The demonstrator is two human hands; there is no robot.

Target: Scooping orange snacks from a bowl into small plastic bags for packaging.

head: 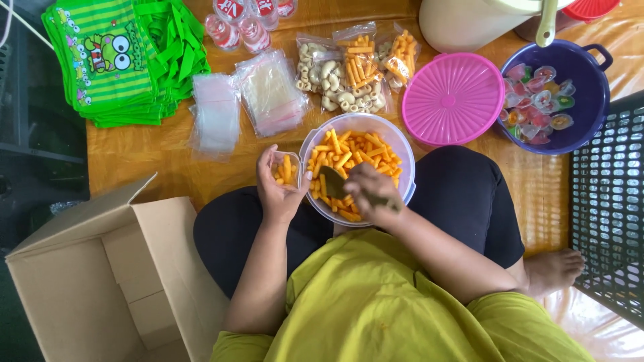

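Wooden floor, left hand (278,194) gripping small bag (285,169) beside snack bowl (402,151), right hand (371,191) clutching scoop (333,182) inside it

Single view, recorded from a camera worn on the person's head and directed almost straight down over the lap. The wearer's torso and crossed legs filled the lower middle of the frame, while the left hand (280,194) and right hand (371,191) lay near its centre, close beneath the lens. The far edge of the floor mat (168,167) ran along the top, and an open cardboard box (100,281) occupied the lower left corner. The framing was near and slightly wide; no second view overlapped it.
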